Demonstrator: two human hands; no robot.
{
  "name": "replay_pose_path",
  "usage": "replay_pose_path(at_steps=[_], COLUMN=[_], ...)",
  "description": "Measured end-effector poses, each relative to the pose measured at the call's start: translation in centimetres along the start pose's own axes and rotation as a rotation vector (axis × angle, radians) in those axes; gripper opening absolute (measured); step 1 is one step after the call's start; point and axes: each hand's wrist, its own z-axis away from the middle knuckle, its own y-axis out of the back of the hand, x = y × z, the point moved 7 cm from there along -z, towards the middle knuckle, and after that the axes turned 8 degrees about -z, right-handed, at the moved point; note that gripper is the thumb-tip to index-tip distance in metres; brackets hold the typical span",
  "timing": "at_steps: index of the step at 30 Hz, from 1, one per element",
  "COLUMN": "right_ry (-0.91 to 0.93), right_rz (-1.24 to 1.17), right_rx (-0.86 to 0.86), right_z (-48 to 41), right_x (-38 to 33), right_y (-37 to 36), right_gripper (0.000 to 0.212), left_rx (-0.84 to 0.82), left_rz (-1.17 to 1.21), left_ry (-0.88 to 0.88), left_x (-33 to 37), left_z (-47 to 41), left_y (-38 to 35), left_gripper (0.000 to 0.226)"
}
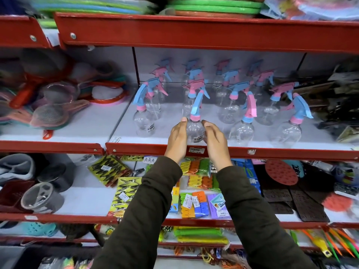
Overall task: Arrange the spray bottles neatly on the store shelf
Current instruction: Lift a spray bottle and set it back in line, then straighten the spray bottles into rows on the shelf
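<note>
Several clear spray bottles with pink and blue trigger heads stand in rows on the white middle shelf (pixel 171 111). One front-row bottle (pixel 195 131), with a blue trigger and pink collar, stands upright near the shelf's red front edge. My left hand (pixel 177 138) presses its left side and my right hand (pixel 214 140) its right side, so both hands clasp it. To its left stands another front bottle (pixel 144 123), to its right two more (pixel 243 129) (pixel 289 133). Further bottles fill the rows behind.
The red front rail (pixel 272 153) carries a price label below the held bottle. Mesh strainers (pixel 48 113) pile on the left section. Dark packaged goods (pixel 338 105) crowd the right end. Clothes-peg packs (pixel 196 191) lie on the shelf below. A red shelf (pixel 194 33) hangs overhead.
</note>
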Motion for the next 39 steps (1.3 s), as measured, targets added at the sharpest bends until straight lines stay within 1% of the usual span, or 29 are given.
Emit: replay_pose_path(at_steps=[2,3,5,7,11,14,16,18,20,23,24,27,30,36,39], right_ry=[0.029,0.068,0.169,0.236,0.274,0.221,0.169,0.102,0.012,-0.076,-0.09,-0.096,-0.101,-0.123,-0.127], right_rz=[0.041,0.055,0.049,0.005,-0.095,-0.105,-0.077,-0.045,-0.027,-0.023,-0.019,-0.031,-0.074,-0.032,-0.022], right_rx=[0.029,0.061,0.121,0.144,0.073,-0.021,-0.082,-0.116,-0.14,-0.171,-0.174,-0.161,-0.183,-0.24,-0.242], right_z=[0.5,1.0,2.2,3.3,4.3,3.7,2.6,1.3,-0.1,-1.7,-2.0,-2.3,-2.2,-0.2,0.9], right_x=[-0.4,-0.9,-2.2,-3.2,-4.4,-3.6,-2.5,-1.7,-1.3,-0.5,-0.3,0.6,1.7,0.7,0.3], right_y=[0.4,0.8,1.1,0.6,-2.8,-6.6,-9.5,-12.1,-14.1,-16.2,-16.7,-17.1,-16.8,-16.1,-16.0], right_gripper=[0.039,0.038,0.033,0.026,0.026,0.028,0.027,0.03,0.038,0.042,0.04,0.033,0.037,0.036,0.034], left_rx=[-0.002,0.015,0.081,0.158,0.325,0.422,0.44,0.43,0.393,0.267,0.223,0.135,0.112,0.108,0.102], left_rz=[0.0,0.003,0.016,0.018,0.068,0.004,-0.015,-0.016,-0.019,0.002,0.009,-0.018,-0.007,0.001,-0.01], left_ry=[0.002,-0.01,-0.059,-0.101,-0.139,-0.155,-0.139,-0.104,-0.03,0.061,0.077,0.071,0.067,0.041,0.045], left_x=[0.1,0.3,0.5,0.4,0.0,-0.4,-0.6,-0.9,-1.0,-0.9,-1.1,-0.8,-1.0,-1.8,-2.0], left_z=[0.5,0.7,1.3,1.8,2.4,2.1,1.2,-0.3,-1.8,-4.0,-4.5,-4.6,-3.9,-2.4,-1.7], left_y=[0.1,0.3,1.1,2.5,6.3,9.7,11.8,13.5,14.6,15.3,15.4,15.6,15.9,16.5,16.4], left_gripper=[0.072,0.069,0.056,0.049,0.049,0.043,0.045,0.048,0.052,0.071,0.073,0.056,0.042,0.041,0.047])
